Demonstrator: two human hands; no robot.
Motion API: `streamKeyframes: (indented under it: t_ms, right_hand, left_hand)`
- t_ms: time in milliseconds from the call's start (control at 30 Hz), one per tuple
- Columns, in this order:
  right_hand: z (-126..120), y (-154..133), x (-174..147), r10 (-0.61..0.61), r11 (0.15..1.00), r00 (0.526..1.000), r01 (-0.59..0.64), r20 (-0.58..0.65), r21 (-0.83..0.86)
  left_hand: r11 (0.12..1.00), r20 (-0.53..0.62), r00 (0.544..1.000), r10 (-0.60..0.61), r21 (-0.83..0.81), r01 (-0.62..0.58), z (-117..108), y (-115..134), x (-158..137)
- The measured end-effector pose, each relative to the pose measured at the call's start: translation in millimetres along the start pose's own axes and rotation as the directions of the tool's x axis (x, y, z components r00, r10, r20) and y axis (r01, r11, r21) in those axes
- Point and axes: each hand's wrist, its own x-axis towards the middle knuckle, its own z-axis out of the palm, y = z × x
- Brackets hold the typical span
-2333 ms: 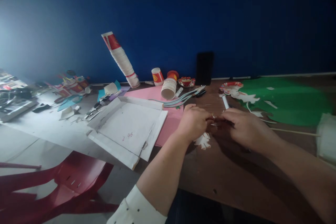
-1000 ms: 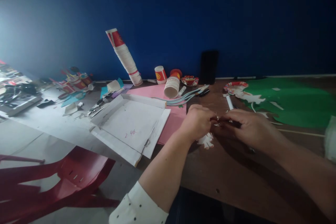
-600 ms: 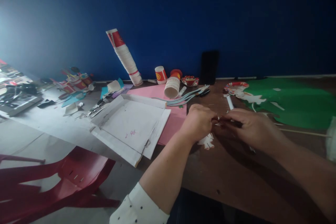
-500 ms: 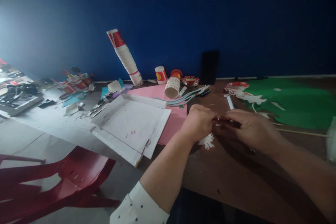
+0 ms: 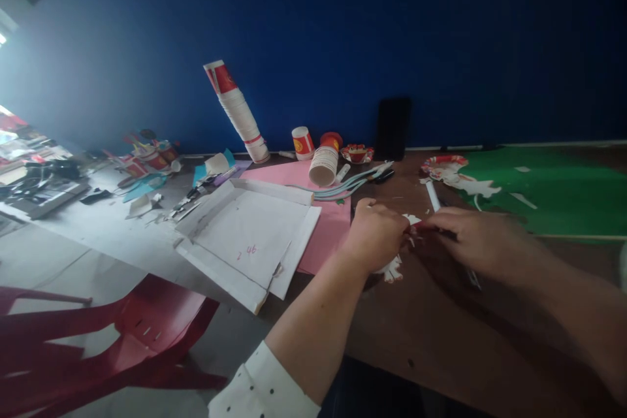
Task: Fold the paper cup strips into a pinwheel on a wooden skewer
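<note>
My left hand (image 5: pixel 378 232) and my right hand (image 5: pixel 477 238) meet above the brown table, fingers pinched on a small red-and-white paper piece (image 5: pixel 415 226). Much of that piece is hidden behind the fingers. Below my left hand lies a white jagged paper cutout (image 5: pixel 392 270). A white stick-like tube (image 5: pixel 432 196) lies just beyond my right hand. Something thin and shiny (image 5: pixel 473 279) shows under my right hand; its kind is unclear.
A white cardboard tray (image 5: pixel 255 225) lies on pink paper (image 5: pixel 321 245) to the left. Behind are a leaning paper cup stack (image 5: pixel 240 114), grey cables (image 5: pixel 343 191) and a dark phone (image 5: pixel 392 127). Green paper (image 5: pixel 558 192) lies right, a red chair (image 5: pixel 151 320) lower left.
The red-and-white paper piece shows more between my hands now. My right hand has shifted slightly right, and the view has moved a little.
</note>
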Motion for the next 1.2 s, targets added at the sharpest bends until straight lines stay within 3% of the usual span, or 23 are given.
streamKeyframes:
  t_ms: [100, 200, 400, 633, 833, 1000, 1100, 1200]
  right_hand:
    - [-8.7, 8.0, -1.7, 0.093, 0.995, 0.995, -0.094, 0.036, 0.024]
    - [-15.3, 9.4, -2.8, 0.155, 0.987, 0.987, -0.154, -0.031, 0.052]
    - [-15.7, 5.4, -4.9, 0.170, 0.985, 0.969, -0.162, -0.181, 0.063]
    - [-15.5, 0.7, -3.7, 0.192, 0.978, 0.969, -0.177, -0.157, 0.108]
    - [-11.2, -1.8, -3.4, 0.189, 0.977, 0.970, -0.170, -0.151, 0.129]
    - [-7.9, -3.5, -2.4, 0.132, 0.976, 0.980, -0.102, -0.148, 0.192]
    - [-12.3, -7.0, 0.0, 0.216, 0.958, 0.955, -0.168, -0.202, 0.232]
    - [-20.2, -6.3, 3.7, 0.376, 0.908, 0.897, -0.307, -0.232, 0.285]
  left_hand:
    - [1.000, -0.007, 1.000, -0.012, 0.021, 0.012, -0.9, 0.8, -1.0]
    - [0.999, 0.002, 1.000, -0.027, 0.023, 0.027, -3.4, 2.0, -2.5]
    - [0.997, 0.037, 0.996, -0.076, 0.011, 0.076, -9.3, 4.5, -8.0]
    - [0.988, 0.085, 0.987, -0.139, -0.062, 0.144, -13.3, -7.2, -17.2]
    - [0.970, 0.027, 0.985, -0.169, -0.171, 0.171, -17.2, -11.8, -15.2]
    - [0.969, -0.032, 0.979, -0.200, -0.152, 0.193, -16.6, -5.3, -10.7]
    - [0.971, -0.097, 0.974, -0.203, -0.145, 0.188, -11.6, -3.6, -8.1]
    - [0.960, -0.182, 0.956, -0.231, -0.204, 0.193, -7.3, -5.8, -6.0]
